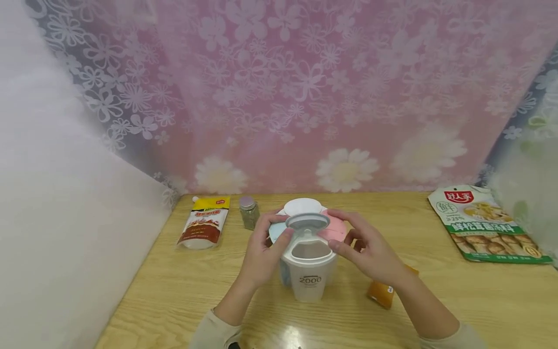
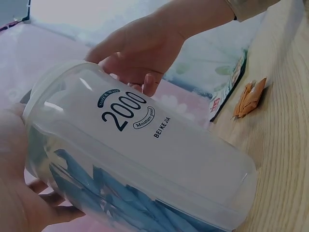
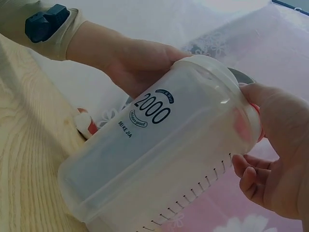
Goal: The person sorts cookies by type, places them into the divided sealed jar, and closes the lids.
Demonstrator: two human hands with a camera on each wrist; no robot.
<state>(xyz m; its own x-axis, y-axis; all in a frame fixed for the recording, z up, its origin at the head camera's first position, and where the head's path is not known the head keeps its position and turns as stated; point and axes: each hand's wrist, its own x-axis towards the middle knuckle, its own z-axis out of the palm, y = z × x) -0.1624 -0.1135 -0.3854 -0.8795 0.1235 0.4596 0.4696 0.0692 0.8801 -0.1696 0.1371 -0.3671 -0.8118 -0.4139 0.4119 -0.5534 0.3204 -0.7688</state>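
Observation:
A translucent storage canister (image 1: 310, 285) marked "2000" stands upright on the table, between my hands. Its front compartment's grey flip lid (image 1: 308, 221) is raised, leaving the opening exposed. Around it sit a light-blue lid (image 1: 276, 231), a white lid (image 1: 302, 206) and a pink lid (image 1: 336, 226), all down. My left hand (image 1: 261, 252) grips the canister's top from the left, thumb by the grey lid. From the right, my right hand (image 1: 372, 252) holds the rim with its thumb near the opening and fingers curled at the side. Blue sachets (image 2: 125, 198) fill one compartment.
An orange packet (image 1: 381, 293) lies beside the right forearm. Behind and left are a yellow-topped pouch (image 1: 201, 225) and a small glass jar (image 1: 249, 214). A large green-and-white bag (image 1: 490, 225) lies at the right. Floral cloth (image 1: 305, 97) hangs behind the wooden table (image 1: 183, 291).

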